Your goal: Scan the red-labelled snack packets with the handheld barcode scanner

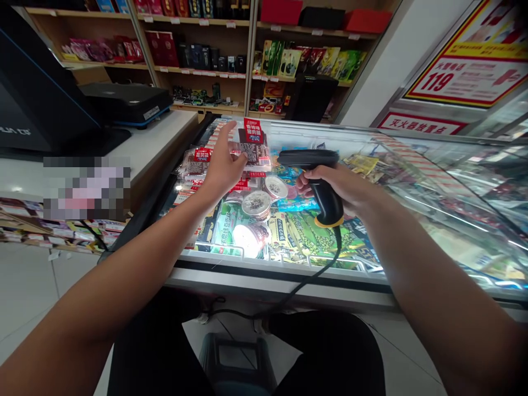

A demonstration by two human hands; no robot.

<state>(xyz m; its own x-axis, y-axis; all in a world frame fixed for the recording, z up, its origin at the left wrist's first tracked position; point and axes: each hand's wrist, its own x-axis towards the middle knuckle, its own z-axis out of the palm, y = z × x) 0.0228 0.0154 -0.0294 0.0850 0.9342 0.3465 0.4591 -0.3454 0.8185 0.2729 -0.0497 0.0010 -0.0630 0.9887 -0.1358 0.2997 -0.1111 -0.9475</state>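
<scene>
My left hand (226,165) is at a clear food packet with a red label (254,144). Its thumb lies over the packet's lower left edge, the index finger stretches up along the side, and the other fingers are hidden. Wrapped round the handle of a black barcode scanner (325,192) is my right hand (336,181); the scanner's head points left toward the packet. A similar red-labelled packet (201,157) lies left of my left hand. White-lidded cups (256,203) and a green bag (228,223) lie below, inside the freezer.
The chest freezer's front rim (289,283) runs before my knees, with the scanner cable (305,281) hanging over it. Glass covers (445,181) extend right. A counter (165,129) at left bears a dark monitor (41,93). Stocked shelves (198,22) stand behind. A stool (237,363) is beneath me.
</scene>
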